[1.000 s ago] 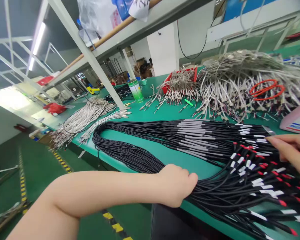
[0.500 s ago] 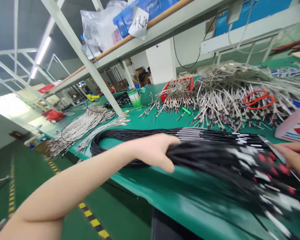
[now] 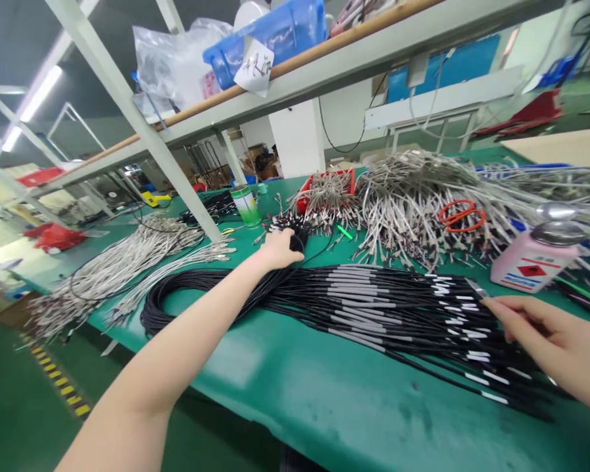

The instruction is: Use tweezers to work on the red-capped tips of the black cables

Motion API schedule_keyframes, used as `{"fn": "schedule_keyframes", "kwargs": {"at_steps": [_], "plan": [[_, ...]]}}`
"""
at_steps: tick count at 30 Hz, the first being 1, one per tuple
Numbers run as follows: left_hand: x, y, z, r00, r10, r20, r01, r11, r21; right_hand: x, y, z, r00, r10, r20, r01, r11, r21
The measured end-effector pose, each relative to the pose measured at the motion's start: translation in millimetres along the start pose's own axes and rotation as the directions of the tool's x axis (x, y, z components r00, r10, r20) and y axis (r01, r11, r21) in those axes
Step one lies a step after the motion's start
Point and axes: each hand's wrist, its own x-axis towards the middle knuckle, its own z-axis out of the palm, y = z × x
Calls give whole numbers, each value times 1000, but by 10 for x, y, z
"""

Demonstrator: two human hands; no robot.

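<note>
My left hand [image 3: 281, 250] is closed round a bundle of black cables [image 3: 299, 237] at the back of the bench. The ends of that bundle lie near the green-labelled can [image 3: 246, 206]. More black cables [image 3: 295, 282] lie side by side across the bench, with grey sleeves [image 3: 356, 295] midway and white sleeves [image 3: 476, 334] towards their right ends. At those ends, my right hand [image 3: 545, 334] pinches a thin flat metal tool [image 3: 476, 287], whose exact kind I cannot make out.
Grey-white cables [image 3: 417, 210] are heaped behind, with orange-handled scissors [image 3: 462, 216] on them. A pink bottle [image 3: 533, 259] stands at the right. More white cables [image 3: 122, 255] lie left. Overhead runs a shelf with a blue bin [image 3: 270, 42]; its post [image 3: 177, 174] meets the bench.
My left hand has carried the gripped black bundle away from me, to the back of the bench. The cables lying beneath now show. My right hand keeps the metal tool; the view has turned right.
</note>
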Motion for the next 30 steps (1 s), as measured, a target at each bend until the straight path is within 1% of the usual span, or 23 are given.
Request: {"fn": "schedule_keyframes", "kwargs": {"at_steps": [3, 6, 9, 11, 13, 15, 17, 19, 20, 23, 25, 27, 30], "plan": [[-101, 76, 301, 991, 114, 65, -117, 992, 44, 2, -22, -53, 990, -8, 139, 2, 999, 38], [-137, 133, 503, 966, 235, 110, -241, 970, 43, -24, -71, -53, 980, -33, 196, 20, 998, 67], [-48, 138, 633, 945, 312, 101, -317, 948, 32, -52, -164, -40, 971, -95, 219, 73, 992, 105], [46, 100, 699, 945, 319, 74, -323, 945, 46, -71, -243, -48, 962, -155, 225, 128, 983, 132], [132, 37, 750, 955, 293, 49, -296, 952, 82, -101, -326, -69, 942, -232, 241, 198, 967, 159], [188, -31, 785, 963, 267, 38, -269, 955, 128, -157, -413, -94, 905, -323, 276, 279, 942, 184], [209, -83, 805, 963, 265, 44, -268, 948, 173, -241, -508, -106, 859, -401, 318, 353, 914, 200], [205, -107, 812, 960, 272, 64, -280, 935, 218, -336, -605, -91, 826, -443, 348, 399, 897, 191], [198, -109, 813, 957, 278, 78, -289, 927, 239, -378, -649, -72, 822, -446, 353, 410, 895, 175], [181, -95, 812, 947, 298, 122, -321, 900, 294, -438, -722, -4, 847, -418, 329, 407, 907, 106], [181, -86, 812, 940, 310, 143, -340, 882, 325, -405, -693, 14, 874, -388, 293, 385, 920, 72], [186, -84, 817, 935, 318, 155, -353, 868, 350, -324, -588, -10, 912, -338, 234, 339, 940, 35], [186, -96, 843, 934, 322, 156, -358, 854, 377, -172, -329, -84, 970, -215, 111, 222, 974, -51]]}}
